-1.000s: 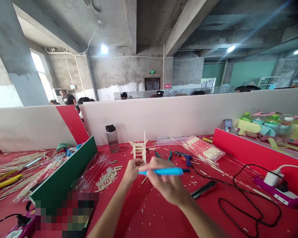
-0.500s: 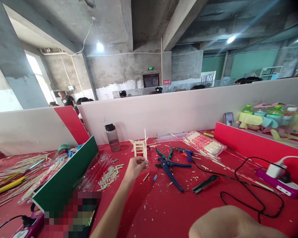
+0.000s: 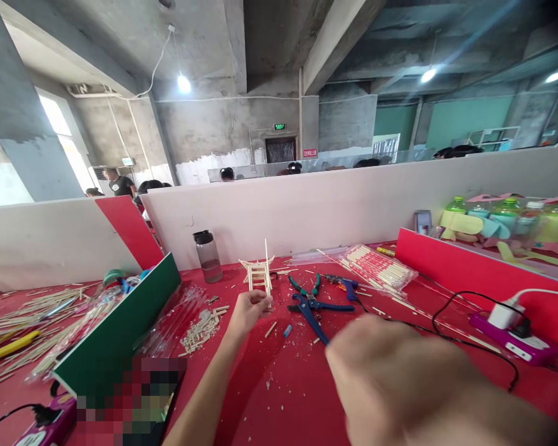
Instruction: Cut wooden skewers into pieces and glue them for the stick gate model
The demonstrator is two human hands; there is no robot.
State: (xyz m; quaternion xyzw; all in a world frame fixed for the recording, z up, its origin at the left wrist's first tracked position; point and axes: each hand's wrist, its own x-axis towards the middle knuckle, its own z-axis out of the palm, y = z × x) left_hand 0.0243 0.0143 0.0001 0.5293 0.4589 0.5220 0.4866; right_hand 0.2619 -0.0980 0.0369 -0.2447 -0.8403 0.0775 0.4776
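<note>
My left hand (image 3: 250, 311) pinches the lower part of a small frame of thin wooden sticks (image 3: 258, 276). The frame has rungs, splayed pieces at the top and one long upright stick on its right side. Large and blurred at the lower right, my right hand (image 3: 395, 378) hangs close to the camera; its fingers cannot be made out. Beyond it lie a blue-handled cutter (image 3: 333, 307), green-handled pliers (image 3: 298, 285) and a blue glue gun (image 3: 350, 289). A short blue cylinder (image 3: 287, 331) rests right of my left hand. The black utility knife is hidden behind my right hand.
Cut stick pieces (image 3: 202, 331) lie in a heap at left, near a water bottle (image 3: 208, 260). A green divider (image 3: 121, 328) and a red one (image 3: 474, 272) flank the table. Packed sticks (image 3: 380, 269), a purple power strip (image 3: 516, 341) and black cable are at right.
My right hand has moved up and left, further into view, covering the utility knife and part of the cutter. My left hand still grips the stick frame; the view has shifted slightly.
</note>
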